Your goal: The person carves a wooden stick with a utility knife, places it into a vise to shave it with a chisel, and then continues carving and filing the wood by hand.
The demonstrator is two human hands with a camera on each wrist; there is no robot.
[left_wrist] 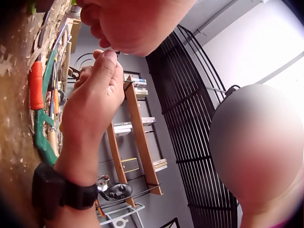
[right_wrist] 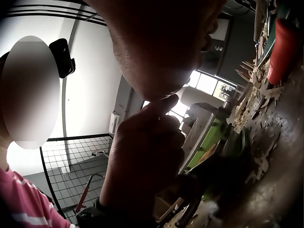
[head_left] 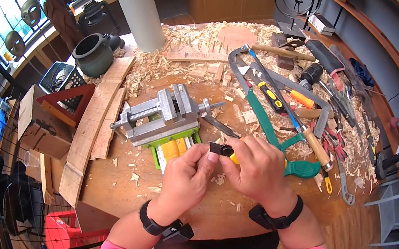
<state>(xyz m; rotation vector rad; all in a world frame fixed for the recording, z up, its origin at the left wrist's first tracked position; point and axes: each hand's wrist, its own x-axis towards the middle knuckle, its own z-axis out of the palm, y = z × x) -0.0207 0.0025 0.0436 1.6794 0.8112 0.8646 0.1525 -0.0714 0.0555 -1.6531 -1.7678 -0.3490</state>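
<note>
Black-and-yellow tool (head_left: 227,151), any lettering too small to read, held above the table (head_left: 117,187), long axis roughly crosswise, dark flat end pointing left, pinched by left hand (head_left: 184,176), gripped by right hand (head_left: 259,170).

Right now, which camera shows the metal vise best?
The head view: it shows the vise nearly whole and well lit. The right wrist view shows only part, dimly; in the left wrist view, I can't find it.

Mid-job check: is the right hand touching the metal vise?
Apart. The head view shows tabletop between the right hand's fingers and the metal vise.
</note>
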